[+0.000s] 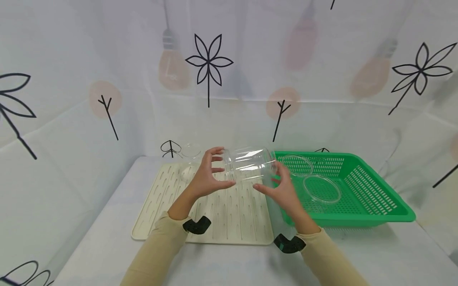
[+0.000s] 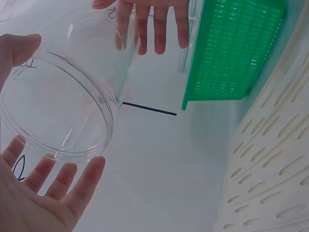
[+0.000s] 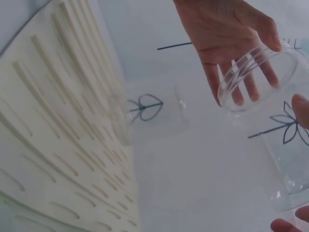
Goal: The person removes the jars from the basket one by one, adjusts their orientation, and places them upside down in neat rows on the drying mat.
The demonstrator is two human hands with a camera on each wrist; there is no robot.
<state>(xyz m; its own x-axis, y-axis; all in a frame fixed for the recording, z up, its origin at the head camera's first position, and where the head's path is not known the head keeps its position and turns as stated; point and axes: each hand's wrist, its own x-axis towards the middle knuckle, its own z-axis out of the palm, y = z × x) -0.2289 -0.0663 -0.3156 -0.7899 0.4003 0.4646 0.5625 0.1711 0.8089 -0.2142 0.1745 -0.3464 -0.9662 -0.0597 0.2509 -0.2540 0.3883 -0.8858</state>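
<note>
A clear, wide-mouthed jar (image 1: 248, 163) lies sideways in the air above the cream ridged mat, its mouth toward the left. My left hand (image 1: 206, 174) grips it around the mouth rim, thumb on one side and fingers spread on the other, as the left wrist view also shows. At the base end is my right hand (image 1: 284, 190), its thumb apart from the wall and its fingers fairly straight beside the base. In the right wrist view, the left hand (image 3: 231, 43) shows behind the ringed mouth.
The cream ridged mat (image 1: 229, 222) lies on the white table. Toward its back left stands another clear container (image 1: 187, 172). On the right, a green slotted basket (image 1: 361, 218) holds two clear round pieces, one a ring-edged disc (image 1: 322, 188). Printed white cloth (image 1: 243, 79) hangs behind.
</note>
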